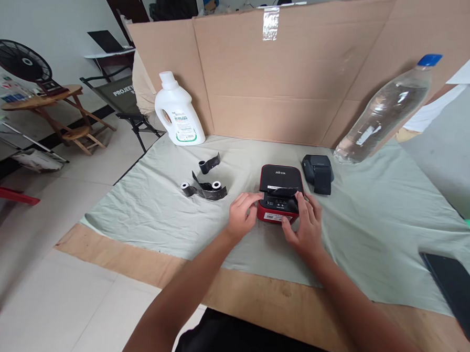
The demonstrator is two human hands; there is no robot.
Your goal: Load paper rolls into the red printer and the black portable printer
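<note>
Red and black, the device (281, 177) lies on cloth (201, 227); the left hand (243, 214), half open, merely touches its left edge; the right hand (308, 226), partly spread, touches its right side, hold unclear.

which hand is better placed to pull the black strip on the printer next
Probably the right hand: it is at the right end of the black strip, while the left hand is at the left edge of the red-and-black printer.

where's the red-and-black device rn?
Head view: red-and-black device sits on the cloth, just right of centre, between left hand and right hand.
</note>
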